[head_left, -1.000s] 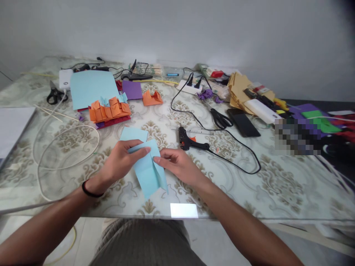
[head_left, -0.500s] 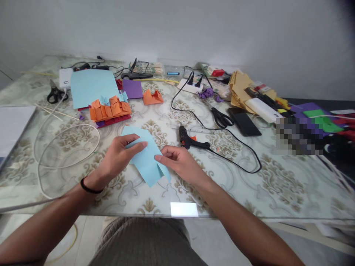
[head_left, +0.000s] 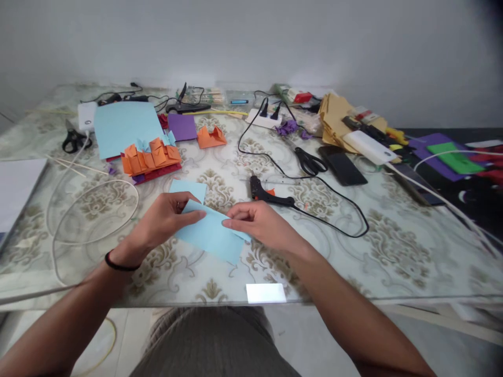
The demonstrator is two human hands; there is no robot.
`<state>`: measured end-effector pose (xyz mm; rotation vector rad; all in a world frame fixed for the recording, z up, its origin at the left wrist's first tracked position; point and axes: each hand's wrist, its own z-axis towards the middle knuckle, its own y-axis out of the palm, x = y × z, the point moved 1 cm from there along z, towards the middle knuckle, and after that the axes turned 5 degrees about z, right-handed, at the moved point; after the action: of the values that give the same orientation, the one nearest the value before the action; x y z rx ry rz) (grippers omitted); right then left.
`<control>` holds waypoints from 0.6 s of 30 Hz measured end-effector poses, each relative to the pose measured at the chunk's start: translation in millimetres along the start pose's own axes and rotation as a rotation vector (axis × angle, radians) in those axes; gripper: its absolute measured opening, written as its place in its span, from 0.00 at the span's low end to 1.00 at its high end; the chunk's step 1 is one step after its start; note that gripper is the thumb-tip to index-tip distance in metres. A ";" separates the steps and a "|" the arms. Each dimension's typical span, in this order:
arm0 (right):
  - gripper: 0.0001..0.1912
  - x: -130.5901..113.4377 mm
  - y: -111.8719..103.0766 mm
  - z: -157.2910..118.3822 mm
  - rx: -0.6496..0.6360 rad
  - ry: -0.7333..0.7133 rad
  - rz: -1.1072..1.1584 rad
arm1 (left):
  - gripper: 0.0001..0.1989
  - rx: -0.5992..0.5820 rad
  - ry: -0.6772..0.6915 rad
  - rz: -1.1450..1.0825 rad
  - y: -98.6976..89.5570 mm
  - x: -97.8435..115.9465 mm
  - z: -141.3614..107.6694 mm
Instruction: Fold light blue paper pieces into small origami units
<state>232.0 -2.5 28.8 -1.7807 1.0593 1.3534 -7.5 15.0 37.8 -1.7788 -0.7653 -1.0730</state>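
A light blue sheet of paper (head_left: 214, 235), with a narrow fold along its upper edge, is held between both hands above the patterned table. My left hand (head_left: 173, 214) pinches its left end, thumb on top. My right hand (head_left: 261, 225) pinches the folded edge near the right end, thumb and fingers together. Another light blue piece of paper (head_left: 190, 188) lies flat just behind my left hand. Beyond it sits a row of folded orange paper pieces (head_left: 151, 157) with light blue tips, on red and purple paper. A black glue gun (head_left: 271, 192) rests behind my right hand.
A large light blue sheet (head_left: 126, 125), a purple square (head_left: 182, 127) and one folded orange piece (head_left: 211, 137) lie farther back. Scissors (head_left: 310, 161), a phone (head_left: 341, 165) and a power strip (head_left: 263, 119) are at right. Cables (head_left: 346, 233) loop over both sides.
The held blue sheet has turned so its folded edge runs across, more level than before. It has shifted away from the other blue piece, which now shows separately on the table.
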 end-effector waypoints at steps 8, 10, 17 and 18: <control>0.14 2.0 -3.9 1.2 -0.041 0.048 -0.058 | 0.16 -0.165 0.030 0.271 3.4 6.9 -0.6; 0.12 1.8 -4.0 1.4 -0.038 0.043 -0.049 | 0.16 -0.165 0.040 0.294 4.3 7.1 0.0; 0.11 -3.3 -13.5 0.2 -0.010 0.023 -0.107 | 0.19 -0.221 0.010 0.289 -3.5 4.7 3.5; 0.11 -2.8 -13.8 0.3 -0.012 0.018 -0.120 | 0.19 -0.249 0.022 0.303 -3.7 5.5 3.7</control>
<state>243.7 4.7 31.8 -1.8379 0.9398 1.2762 -6.9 20.3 43.3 -2.0118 -0.3424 -1.0128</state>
